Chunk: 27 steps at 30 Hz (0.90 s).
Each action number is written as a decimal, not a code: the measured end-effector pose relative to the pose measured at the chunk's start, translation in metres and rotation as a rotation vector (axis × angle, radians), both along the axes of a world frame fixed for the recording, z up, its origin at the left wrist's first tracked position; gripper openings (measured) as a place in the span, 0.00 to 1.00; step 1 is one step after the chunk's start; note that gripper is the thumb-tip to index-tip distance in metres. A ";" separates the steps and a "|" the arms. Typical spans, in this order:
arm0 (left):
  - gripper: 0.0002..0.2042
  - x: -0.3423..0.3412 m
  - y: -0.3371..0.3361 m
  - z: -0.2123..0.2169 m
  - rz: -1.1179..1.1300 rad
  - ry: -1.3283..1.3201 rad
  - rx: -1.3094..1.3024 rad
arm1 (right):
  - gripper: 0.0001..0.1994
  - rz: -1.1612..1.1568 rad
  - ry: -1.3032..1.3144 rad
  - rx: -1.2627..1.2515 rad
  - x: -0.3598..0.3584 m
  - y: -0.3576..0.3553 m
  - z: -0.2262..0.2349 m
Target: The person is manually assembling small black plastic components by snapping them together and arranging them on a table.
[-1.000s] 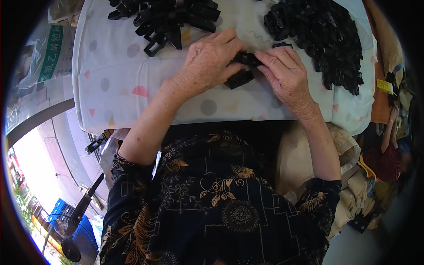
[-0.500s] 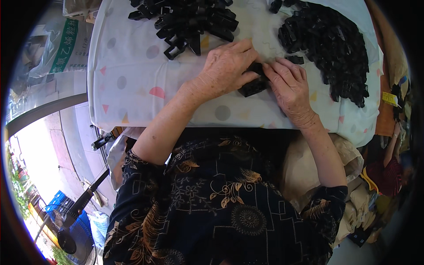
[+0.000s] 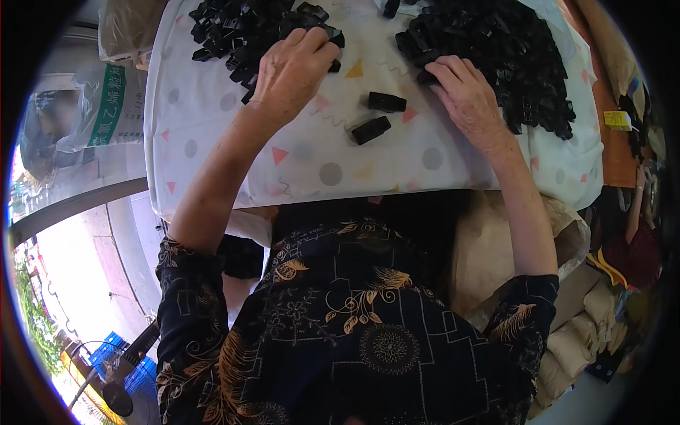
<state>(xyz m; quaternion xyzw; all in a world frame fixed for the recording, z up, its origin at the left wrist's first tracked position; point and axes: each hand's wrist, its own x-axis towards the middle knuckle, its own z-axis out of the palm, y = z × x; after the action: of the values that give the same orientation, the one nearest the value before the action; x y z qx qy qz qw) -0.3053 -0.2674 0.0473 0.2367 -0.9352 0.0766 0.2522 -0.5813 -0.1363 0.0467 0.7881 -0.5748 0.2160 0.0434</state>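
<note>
My left hand [image 3: 294, 74] reaches over the left pile of black plastic parts [image 3: 227, 35]. Its fingers are bent and closed at the pile's right edge, and what lies under their tips is hidden. At the near left edge of the larger right pile [image 3: 528, 71], my right hand [image 3: 464, 99] has its fingers curled down against a black plastic part [image 3: 423, 76]. Between the hands, one black block-shaped part [image 3: 387, 102] and a second black part [image 3: 371, 130] lie apart from each other on the patterned white tablecloth [image 3: 312, 152].
A small black piece [image 3: 391, 8] lies between the piles at the far side. A clear bag with a green band [image 3: 110, 99] is left of the table. An open paper-like sack [image 3: 489, 262] stands near my right forearm. A fan [image 3: 117, 397] is at lower left.
Both hands have come apart from the black part they held together at the middle. The left went to the left pile, the right to the right pile. Two parts now lie between them.
</note>
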 end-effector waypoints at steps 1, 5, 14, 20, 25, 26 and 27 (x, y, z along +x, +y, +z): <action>0.10 -0.002 0.001 0.001 -0.002 -0.005 -0.001 | 0.17 -0.002 -0.005 -0.001 -0.001 -0.002 0.003; 0.07 -0.025 0.012 -0.002 -0.027 -0.070 0.201 | 0.16 0.023 0.139 0.103 -0.001 -0.005 0.009; 0.13 -0.046 0.018 -0.006 -0.046 0.138 0.574 | 0.18 -0.222 -0.744 0.450 0.002 0.011 0.006; 0.17 -0.030 0.030 -0.006 0.012 0.116 0.711 | 0.13 -0.099 -0.579 0.284 -0.008 0.017 0.002; 0.15 -0.037 0.032 -0.006 -0.041 0.064 0.730 | 0.13 0.018 -0.178 0.171 -0.014 0.016 0.007; 0.15 -0.037 0.033 -0.007 -0.040 0.066 0.738 | 0.14 -0.052 -0.317 0.185 -0.003 0.015 0.010; 0.15 -0.036 0.035 -0.008 -0.036 0.066 0.713 | 0.16 -0.122 -0.456 0.198 0.008 0.013 0.012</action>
<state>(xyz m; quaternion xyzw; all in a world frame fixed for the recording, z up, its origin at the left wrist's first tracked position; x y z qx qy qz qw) -0.3416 -0.2324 0.0392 0.2957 -0.8984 -0.2668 0.1851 -0.5730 -0.1234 0.0584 0.6832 -0.6346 0.3278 -0.1520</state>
